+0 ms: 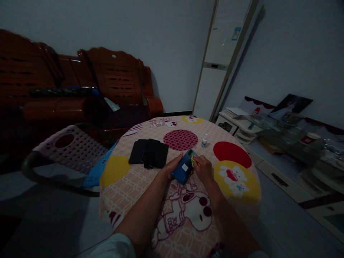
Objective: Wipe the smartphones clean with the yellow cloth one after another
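My left hand (171,167) grips a blue phone (183,167) by its left edge, back side up, with a small white sticker on it. My right hand (203,168) is pinched on a small yellowish piece at the phone's upper right edge; what that piece is I cannot tell. Both hands hover just above a round table (134,179) covered in a pink cartoon-print cloth. A stack of dark phones (149,153) lies to the left of my hands. A small clear bottle (204,141) with a blue label stands just beyond the blue phone.
A pink perforated plastic chair (71,148) stands left of the table, with a dark wooden sofa (80,89) behind it. A tall white floor air conditioner (220,61) fills the corner. A low cabinet with a glass top (282,132) and clutter lines the right wall.
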Available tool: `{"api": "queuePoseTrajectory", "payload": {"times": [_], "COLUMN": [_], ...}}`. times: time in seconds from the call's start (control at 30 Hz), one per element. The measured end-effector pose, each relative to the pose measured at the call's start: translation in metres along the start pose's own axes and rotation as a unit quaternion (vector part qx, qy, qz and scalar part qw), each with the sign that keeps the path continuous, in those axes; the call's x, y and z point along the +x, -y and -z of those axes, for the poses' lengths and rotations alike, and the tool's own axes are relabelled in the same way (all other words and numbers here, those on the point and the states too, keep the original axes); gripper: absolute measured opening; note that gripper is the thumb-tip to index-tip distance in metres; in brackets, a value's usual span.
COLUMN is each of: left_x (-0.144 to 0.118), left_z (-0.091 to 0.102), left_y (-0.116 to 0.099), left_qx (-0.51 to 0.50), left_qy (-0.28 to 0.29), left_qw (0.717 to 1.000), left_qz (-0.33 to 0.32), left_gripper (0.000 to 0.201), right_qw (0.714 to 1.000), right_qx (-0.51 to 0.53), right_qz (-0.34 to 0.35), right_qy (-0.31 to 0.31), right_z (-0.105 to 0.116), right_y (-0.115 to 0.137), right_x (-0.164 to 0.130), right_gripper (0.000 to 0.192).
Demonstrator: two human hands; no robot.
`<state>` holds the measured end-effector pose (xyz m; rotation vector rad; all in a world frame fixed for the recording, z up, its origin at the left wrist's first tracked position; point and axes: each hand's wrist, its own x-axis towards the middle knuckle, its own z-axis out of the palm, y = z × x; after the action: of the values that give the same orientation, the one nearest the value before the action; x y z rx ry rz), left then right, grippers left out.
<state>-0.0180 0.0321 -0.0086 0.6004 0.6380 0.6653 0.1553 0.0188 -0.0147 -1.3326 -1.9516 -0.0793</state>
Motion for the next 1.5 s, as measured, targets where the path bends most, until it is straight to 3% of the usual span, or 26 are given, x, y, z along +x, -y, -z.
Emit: {"api": "queuePoseTrajectory", "payload": {"times": [0.13,0.57,1.03,1.17,1.3,1.5], "left_x": [-0.001,0.000,0.002,0.004,0.005,0.001], "left_z": [-0.003,-0.005,-0.004,-0.002,0.001,0.002], "left_y": [-0.002,0.000,-0.002,-0.007,-0.011,-0.015], "left_qx": [-0.015,0.012,-0.026,-0.078,-0.097,-0.107], "left_qy": [-0.070,-0.123,-0.113,-0.148,-0.199,-0.133], "left_qw": [0.996,0.990,0.990,0.982,0.970,0.981], "left_qz": [-0.046,-0.067,-0.077,-0.085,-0.098,-0.089], "left_gripper": [0.050,0.042,0.044,0.042,0.038,0.055], "right_qw": [0.999,0.994,0.996,0.998,0.993,0.984], "right_qx": [0.031,0.010,0.029,0.057,0.111,0.156], "right_qz": [0.025,0.083,0.060,0.026,0.018,0.076], "right_qy": [0.028,0.066,0.054,0.013,0.018,0.050], "right_z": [0.000,-0.002,-0.001,0.000,0.003,0.002], "right_y": [0.003,0.018,0.016,0.009,0.013,0.029], "right_x": [0.000,-0.002,-0.001,-0.001,-0.002,-0.006], "right_gripper": [0.022,0.024,0.022,0.022,0.026,0.025]}}
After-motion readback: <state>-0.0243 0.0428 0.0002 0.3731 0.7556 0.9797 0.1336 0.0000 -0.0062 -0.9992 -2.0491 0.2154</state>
